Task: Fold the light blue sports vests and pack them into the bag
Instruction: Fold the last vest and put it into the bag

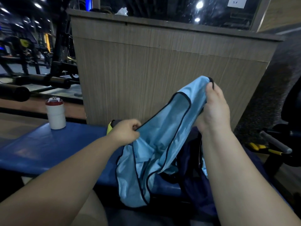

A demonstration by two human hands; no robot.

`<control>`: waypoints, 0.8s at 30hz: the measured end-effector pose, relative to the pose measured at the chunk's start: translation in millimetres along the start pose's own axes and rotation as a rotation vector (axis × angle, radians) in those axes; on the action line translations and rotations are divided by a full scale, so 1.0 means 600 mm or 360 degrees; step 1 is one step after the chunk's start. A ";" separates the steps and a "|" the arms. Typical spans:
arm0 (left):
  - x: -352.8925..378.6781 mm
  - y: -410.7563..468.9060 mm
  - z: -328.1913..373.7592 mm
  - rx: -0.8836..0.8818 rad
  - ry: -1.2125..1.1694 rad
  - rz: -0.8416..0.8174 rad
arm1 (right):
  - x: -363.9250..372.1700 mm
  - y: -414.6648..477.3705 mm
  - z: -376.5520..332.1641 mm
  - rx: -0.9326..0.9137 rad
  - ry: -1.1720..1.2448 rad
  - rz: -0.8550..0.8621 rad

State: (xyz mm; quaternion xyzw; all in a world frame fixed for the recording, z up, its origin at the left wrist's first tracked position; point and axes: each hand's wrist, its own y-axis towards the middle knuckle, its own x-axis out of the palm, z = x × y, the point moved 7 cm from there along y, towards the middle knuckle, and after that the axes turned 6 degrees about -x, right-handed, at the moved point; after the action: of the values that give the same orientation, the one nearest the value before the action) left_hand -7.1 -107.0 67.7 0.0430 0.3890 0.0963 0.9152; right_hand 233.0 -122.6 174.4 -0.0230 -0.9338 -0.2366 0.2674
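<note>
Both hands are up over the blue table: left hand pinches the black-trimmed edge of a light blue vest, right hand is raised higher, fingers clenched round its bunched top. Fabric hangs between them, its lower end draping onto the table. Beneath the right forearm lies a dark navy bag, largely covered, its opening hard to make out.

Your left grip pinches the trimmed edge of the light blue vest at its left side, fingers curled. Your right grip is raised at the vest's upper end, fingertips bunching the fabric. Both forearms are bare and extended.
</note>
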 end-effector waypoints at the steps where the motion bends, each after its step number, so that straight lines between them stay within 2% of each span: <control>1: 0.010 0.000 -0.025 -0.0055 0.0023 -0.0029 | -0.012 0.004 0.002 0.0000 0.0031 0.0085; 5: 0.022 -0.003 -0.127 -0.0328 0.0251 -0.0094 | -0.072 0.025 0.007 -0.0053 0.0167 0.0421; 7: 0.011 -0.005 -0.172 -0.0494 0.0196 -0.0046 | -0.101 0.034 -0.003 -0.0141 0.0090 0.0558; 8: 0.006 -0.006 -0.191 -0.0589 0.0085 -0.0023 | -0.116 0.036 -0.008 -0.0188 0.0027 0.0621; 11: 0.006 -0.029 -0.212 -0.0942 -0.0620 -0.0054 | -0.147 0.038 -0.010 -0.0321 -0.0129 0.0750; 14: 0.009 -0.031 -0.186 -0.0981 -0.0910 -0.0102 | -0.149 0.035 0.013 -0.0324 -0.0335 0.0753; 19: 0.009 -0.011 -0.088 -0.0689 -0.0991 -0.0160 | -0.093 0.012 0.068 -0.0275 -0.0712 0.0369; 21: 0.009 -0.010 -0.047 -0.0563 -0.1000 -0.0189 | -0.057 -0.001 0.095 -0.0218 -0.0867 0.0050; 24: 0.004 -0.014 0.011 -0.0379 -0.0880 -0.0220 | 0.003 -0.036 0.148 0.0035 -0.1046 -0.0564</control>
State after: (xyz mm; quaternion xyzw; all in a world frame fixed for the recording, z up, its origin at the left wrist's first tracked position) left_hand 0.3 -115.0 69.4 -0.0666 0.1132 0.0634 0.9893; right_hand 184.3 -101.4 99.9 0.0670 -0.9618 -0.2492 -0.0915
